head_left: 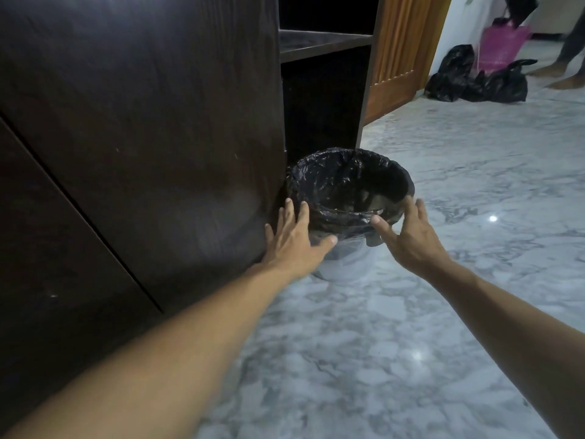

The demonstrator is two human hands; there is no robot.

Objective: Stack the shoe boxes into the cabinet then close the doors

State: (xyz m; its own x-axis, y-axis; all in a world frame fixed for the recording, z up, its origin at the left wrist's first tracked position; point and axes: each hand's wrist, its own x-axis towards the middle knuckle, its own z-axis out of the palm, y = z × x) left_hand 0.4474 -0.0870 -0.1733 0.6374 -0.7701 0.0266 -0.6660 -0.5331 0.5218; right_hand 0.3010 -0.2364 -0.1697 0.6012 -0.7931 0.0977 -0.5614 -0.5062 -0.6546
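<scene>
- While the cabinet [326,99] stands with its dark door [142,128] swung wide toward me, I read its shelf [323,42] and the compartment below as bare; no shoe boxes appear anywhere in view, so where they are I cannot tell.
- Directly in front of the lower compartment, just beside the door's free edge, sits a waste bin [345,258] lined with a black bag [332,179]; I judge it blocks the door's swing and the approach to the opening.
- My left hand [292,239] reaches to the bin's near-left side, fingers straight and spread, holding nothing; whether it already touches the liner I cannot tell.
- My right hand [408,236] comes in from the opposite side, fingers likewise extended and apart, thumb by the rim, not yet curled round anything.
- Both hands flank the bin, which suggests a two-sided lift or slide to clear it from the cabinet.
- Beneath lies a glossy marble floor [443,312], on which the bin should slide easily.
- Farther off stand an orange-brown wooden door [402,58], black plastic bags [474,80] heaped on the floor, a pink bag [503,49], and another person's bare feet [557,77].
</scene>
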